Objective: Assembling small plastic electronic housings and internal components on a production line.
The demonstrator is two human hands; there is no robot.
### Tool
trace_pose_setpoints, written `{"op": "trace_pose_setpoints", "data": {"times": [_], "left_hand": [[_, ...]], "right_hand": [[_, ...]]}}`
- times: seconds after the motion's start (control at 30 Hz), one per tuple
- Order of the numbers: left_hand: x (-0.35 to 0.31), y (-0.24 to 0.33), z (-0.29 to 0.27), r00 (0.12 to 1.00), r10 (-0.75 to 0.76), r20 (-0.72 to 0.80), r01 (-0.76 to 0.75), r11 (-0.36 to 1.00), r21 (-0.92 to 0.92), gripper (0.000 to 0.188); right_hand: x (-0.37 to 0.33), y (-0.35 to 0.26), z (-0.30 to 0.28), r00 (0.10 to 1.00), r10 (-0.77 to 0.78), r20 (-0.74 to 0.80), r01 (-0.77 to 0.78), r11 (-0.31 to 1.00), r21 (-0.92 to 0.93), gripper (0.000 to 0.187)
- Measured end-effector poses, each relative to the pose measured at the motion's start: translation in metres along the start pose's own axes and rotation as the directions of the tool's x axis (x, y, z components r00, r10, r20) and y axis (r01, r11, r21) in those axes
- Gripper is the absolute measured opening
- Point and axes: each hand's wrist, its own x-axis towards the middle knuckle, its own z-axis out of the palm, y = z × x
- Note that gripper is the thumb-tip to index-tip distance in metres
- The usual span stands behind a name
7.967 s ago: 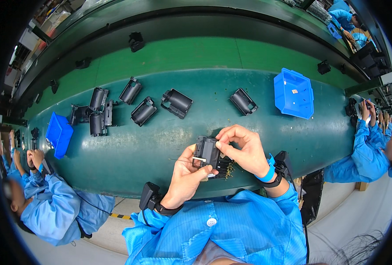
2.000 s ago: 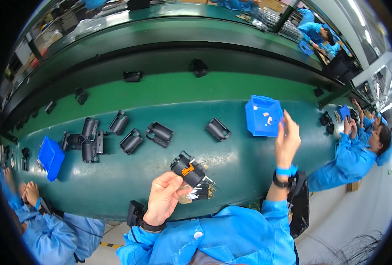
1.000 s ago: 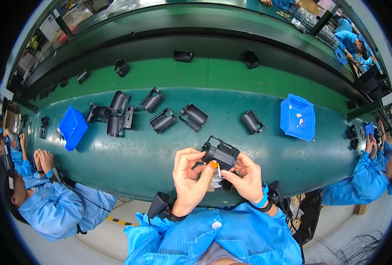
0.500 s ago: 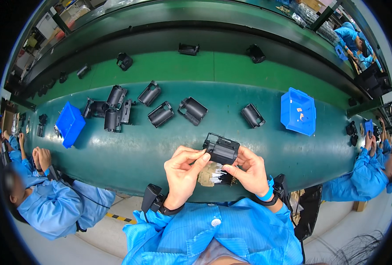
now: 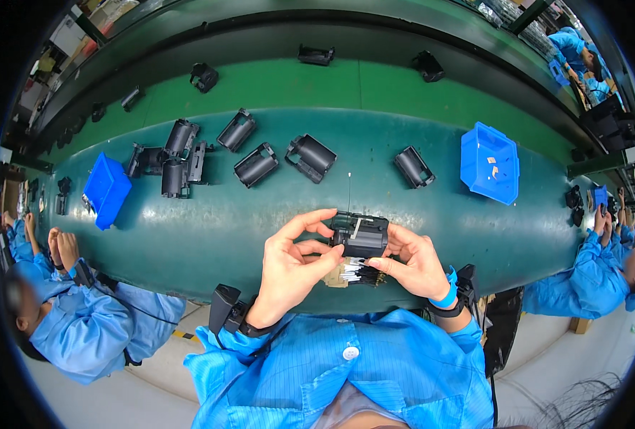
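Both my hands hold a black plastic housing [image 5: 360, 244] in front of my chest, above the table. My right hand [image 5: 412, 263] grips its right end, thumb below and fingers behind. My left hand [image 5: 292, 261] is at its left end, the thumb against the lower left corner and the index finger by the upper edge. A narrow whitish strip [image 5: 358, 227] lies slanted across the housing's upper face. A thin dark wire [image 5: 349, 194] with a pale tip sticks up behind it. Just below the housing lies a bundle of white and black leads [image 5: 360, 274] with tan wrapping, partly hidden.
Several similar black housings [image 5: 256, 165] lie ahead and to the left on the green table [image 5: 210, 239]. A blue bin [image 5: 489, 163] with small pale pieces stands right, another blue bin [image 5: 107, 191] left. More housings [image 5: 316, 55] sit on the far green strip. Co-workers [image 5: 92, 314] sit on both sides.
The whitish strip and thin wire now show at the housing. My left hand's index finger has lifted and spread toward the housing's upper edge. The view has shifted slightly.
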Motion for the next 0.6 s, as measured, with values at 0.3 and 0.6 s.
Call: {"op": "trace_pose_setpoints", "data": {"times": [0.3, 0.6], "left_hand": [[0.0024, -0.0028, -0.0027, 0.999, -0.021, 0.028, 0.02, 0.998, 0.054, 0.041], [0.0029, -0.0054, -0.0035, 1.0, -0.01, 0.028, 0.009, 1.0, 0.022, 0.028]], "right_hand": [[0.0012, 0.0005, -0.0034, 0.997, -0.074, 0.011, 0.075, 0.978, -0.195, 0.047], [-0.0004, 0.0083, -0.004, 0.993, -0.116, 0.018, 0.116, 0.957, -0.265, 0.049]]}}
